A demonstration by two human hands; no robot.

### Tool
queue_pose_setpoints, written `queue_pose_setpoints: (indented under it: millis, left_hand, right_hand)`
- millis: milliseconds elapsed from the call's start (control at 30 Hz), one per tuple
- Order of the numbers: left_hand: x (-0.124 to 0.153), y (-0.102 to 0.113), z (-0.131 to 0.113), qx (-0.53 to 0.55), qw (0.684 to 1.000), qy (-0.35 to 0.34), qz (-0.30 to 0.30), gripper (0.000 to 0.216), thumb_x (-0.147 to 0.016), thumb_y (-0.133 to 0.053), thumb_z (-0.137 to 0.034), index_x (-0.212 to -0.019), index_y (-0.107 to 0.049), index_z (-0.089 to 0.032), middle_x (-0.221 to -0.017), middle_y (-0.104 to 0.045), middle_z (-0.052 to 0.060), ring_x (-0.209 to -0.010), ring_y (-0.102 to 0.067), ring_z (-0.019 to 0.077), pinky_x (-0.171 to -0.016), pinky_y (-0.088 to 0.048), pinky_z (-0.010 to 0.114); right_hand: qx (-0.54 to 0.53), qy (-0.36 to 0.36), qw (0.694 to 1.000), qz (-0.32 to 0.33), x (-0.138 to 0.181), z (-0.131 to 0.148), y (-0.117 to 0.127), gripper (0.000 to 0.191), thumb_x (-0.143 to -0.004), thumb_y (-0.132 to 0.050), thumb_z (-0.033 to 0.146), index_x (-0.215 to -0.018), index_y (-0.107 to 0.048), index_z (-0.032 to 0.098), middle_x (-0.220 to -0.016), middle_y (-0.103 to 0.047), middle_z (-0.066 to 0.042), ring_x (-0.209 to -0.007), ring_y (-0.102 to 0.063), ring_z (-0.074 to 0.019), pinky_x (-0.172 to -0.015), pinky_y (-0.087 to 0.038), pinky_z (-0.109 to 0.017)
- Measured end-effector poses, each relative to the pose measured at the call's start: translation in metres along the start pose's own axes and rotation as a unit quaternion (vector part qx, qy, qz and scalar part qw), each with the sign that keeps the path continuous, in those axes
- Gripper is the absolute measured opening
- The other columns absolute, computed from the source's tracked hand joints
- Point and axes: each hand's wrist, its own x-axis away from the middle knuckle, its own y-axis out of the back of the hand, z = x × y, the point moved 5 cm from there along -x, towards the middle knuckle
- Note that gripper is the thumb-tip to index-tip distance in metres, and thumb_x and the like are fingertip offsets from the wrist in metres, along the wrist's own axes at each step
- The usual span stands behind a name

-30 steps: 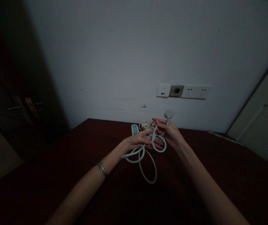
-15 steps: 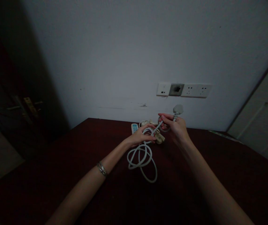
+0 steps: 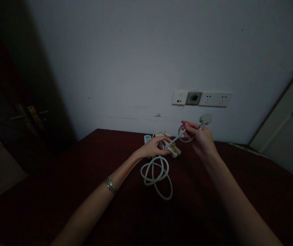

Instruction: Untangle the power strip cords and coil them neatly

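Note:
A white power cord [image 3: 168,188] lies in loose loops on the dark red table [image 3: 105,153]. My left hand [image 3: 152,147] curls its thumb and fingers around part of the cord, above the loops. From there a stretch of cord runs up to my right hand [image 3: 197,133], which pinches it between thumb and fingers. A small cord loop hangs there, and the white plug [image 3: 206,119] sticks up above the right hand. Behind my left hand are a white power strip [image 3: 147,138] with blue sockets, partly hidden, and a cream-coloured plug [image 3: 174,150].
On the wall behind the table are white wall sockets [image 3: 215,99] and a grey socket plate [image 3: 194,98]. A dark door with a brass handle [image 3: 35,114] stands at the left, a pale door [image 3: 287,136] at the right. A flat strip [image 3: 247,149] lies along the table's back right edge.
My right hand has moved to the right with the plug and cord, so the stretch between my hands is longer. The loops below my left hand have shifted slightly.

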Motion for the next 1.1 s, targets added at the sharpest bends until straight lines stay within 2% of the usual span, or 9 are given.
queue_pose_setpoints:
  millis: [200, 567, 767, 933, 1000, 1100]
  left_hand:
    - [0.001, -0.001, 0.002, -0.047, 0.999, 0.021, 0.017, 0.034, -0.066, -0.067, -0.024, -0.097, -0.058, -0.013, -0.066, -0.049, -0.003, -0.057, -0.042, 0.0067, -0.053, -0.034, 0.02]
    - [0.002, -0.002, -0.009, -0.064, 0.997, -0.005, 0.034, 0.03, -0.065, -0.066, -0.023, -0.092, -0.059, -0.012, -0.074, -0.057, 0.001, -0.064, -0.05, 0.009, -0.061, -0.04, 0.021]
    - [0.0, -0.004, -0.001, -0.078, 0.995, 0.032, 0.058, 0.03, -0.064, -0.067, -0.025, -0.09, -0.06, -0.011, -0.071, -0.059, 0.002, -0.061, -0.052, 0.0102, -0.055, -0.039, 0.021]
    - [0.003, -0.007, 0.013, -0.156, 0.982, 0.071, 0.079, 0.021, -0.06, -0.068, -0.021, -0.079, -0.061, -0.014, -0.062, -0.056, 0.0, -0.056, -0.051, 0.0106, -0.051, -0.036, 0.021]
    - [0.004, -0.012, 0.017, -0.137, 0.983, 0.073, 0.099, 0.022, -0.06, -0.067, -0.018, -0.079, -0.06, -0.013, -0.06, -0.054, -0.001, -0.055, -0.05, 0.0101, -0.051, -0.036, 0.021]
    - [0.002, -0.023, 0.015, -0.013, 0.989, 0.067, 0.131, 0.031, -0.061, -0.066, -0.015, -0.091, -0.058, -0.012, -0.065, -0.056, -0.001, -0.058, -0.053, 0.01, -0.055, -0.041, 0.023]
  right_hand:
    - [-0.01, -0.002, 1.0, -0.016, 0.003, 0.01, 0.004, 0.022, -0.059, -0.072, 0.019, -0.079, -0.068, 0.012, -0.063, -0.058, -0.001, -0.043, -0.046, -0.0041, -0.037, -0.04, -0.015]
    - [-0.001, 0.033, 0.998, -0.059, 0.0, 0.034, 0.022, 0.018, -0.062, -0.069, 0.017, -0.079, -0.068, 0.01, -0.064, -0.058, -0.002, -0.044, -0.046, -0.0034, -0.035, -0.039, -0.013]
    - [0.005, 0.047, 0.996, -0.075, 0.007, 0.046, 0.019, 0.013, -0.066, -0.068, 0.014, -0.079, -0.067, 0.01, -0.064, -0.057, -0.001, -0.044, -0.046, -0.0031, -0.034, -0.037, -0.011]
    - [-0.051, 0.064, 0.99, -0.114, 0.019, 0.068, 0.021, 0.012, -0.07, -0.059, 0.003, -0.076, -0.067, 0.008, -0.06, -0.055, -0.002, -0.046, -0.046, -0.0029, -0.036, -0.037, -0.008]
    - [-0.053, 0.091, 0.986, -0.132, 0.022, 0.081, 0.03, 0.014, -0.071, -0.057, 0.001, -0.077, -0.068, 0.007, -0.06, -0.054, -0.003, -0.048, -0.048, -0.0036, -0.037, -0.038, -0.008]
    - [-0.055, 0.112, 0.981, -0.149, 0.022, 0.093, 0.046, 0.018, -0.073, -0.054, -0.002, -0.077, -0.069, 0.008, -0.063, -0.054, -0.004, -0.051, -0.05, -0.004, -0.038, -0.039, -0.007]
